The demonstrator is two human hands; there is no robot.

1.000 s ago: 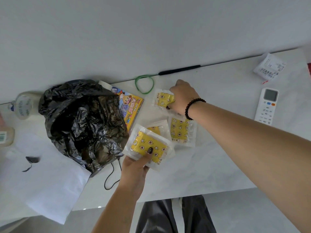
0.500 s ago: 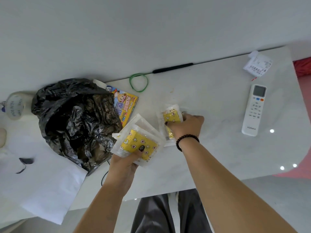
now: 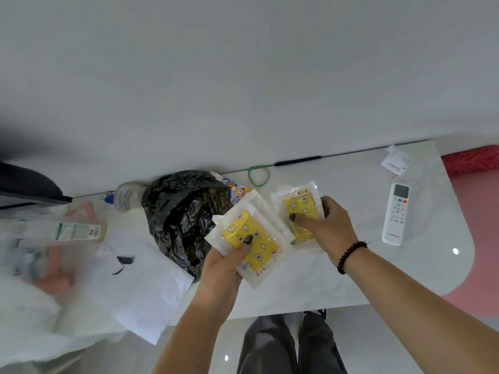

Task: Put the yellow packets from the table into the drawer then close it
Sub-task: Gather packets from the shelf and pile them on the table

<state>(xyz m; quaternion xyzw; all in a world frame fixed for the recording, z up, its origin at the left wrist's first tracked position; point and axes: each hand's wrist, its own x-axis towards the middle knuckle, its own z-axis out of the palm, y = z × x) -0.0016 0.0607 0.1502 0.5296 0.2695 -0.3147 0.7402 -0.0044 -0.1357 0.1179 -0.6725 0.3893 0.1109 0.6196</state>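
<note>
In both hands, star-printed yellow packets [image 3: 252, 245]

left hand [image 3: 221, 268]: centre frame, grips a stack of yellow packets [image 3: 252, 241]
right hand [image 3: 328, 228]: grips another yellow packet [image 3: 299, 209]
air-conditioner remote [image 3: 395, 214]: right, on white table [image 3: 324, 287]

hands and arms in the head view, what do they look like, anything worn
Both forearms are bare, with no sleeves in view. The right hand has a bracelet of dark round beads at the wrist. The left hand wears nothing at the wrist. The thumbnails on both carry dark polish.
</note>
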